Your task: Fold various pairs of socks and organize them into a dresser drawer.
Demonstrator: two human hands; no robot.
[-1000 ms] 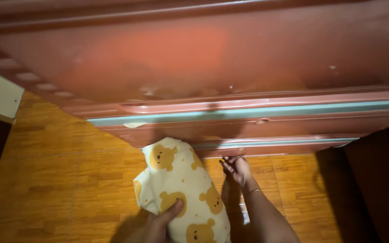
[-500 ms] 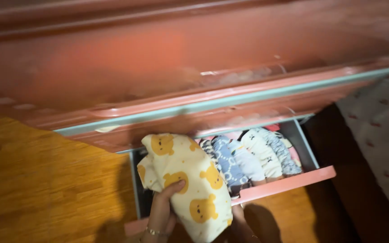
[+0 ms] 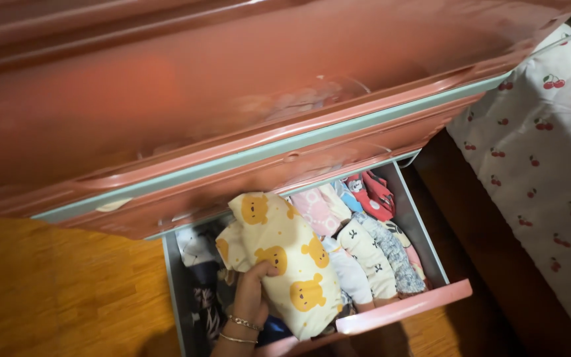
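**Mia:** What is the left hand [image 3: 251, 291] holding?

**Ben:** A rolled-up cloth [image 3: 284, 261]. It is cream with yellow bears on it. The thumb is pressed on top of the roll, and the other fingers curl under it, so I only see their backs. There are two thin bracelets [image 3: 240, 329] on the wrist.

**Mia:** Where is the cloth?

**Ben:** It is over the open drawer [image 3: 404, 307], at the bottom of the pink plastic cabinet [image 3: 246, 86]. The roll is tilted. Its top end pokes up near the cabinet's edge, and its low end is down by the drawer's pink front. It sits in the middle of the drawer.

**Mia:** What else is in the drawer?

**Ben:** Lots of rolled clothes [image 3: 371, 254], packed side by side to the right of the bear cloth. One is pink, one is white with little black marks, one is grey with dots. A red one [image 3: 370, 195] is at the back. On the left of the hand there are dark clothes [image 3: 199, 297] with a pattern, down low.

**Mia:** And the right hand?

**Ben:** I cannot see it at all.

**Mia:** What is around the cabinet?

**Ben:** An orange wooden floor [image 3: 61, 291] is on the left. On the right there is a white sheet with red cherries [image 3: 550, 158]. It is well apart from the hand.
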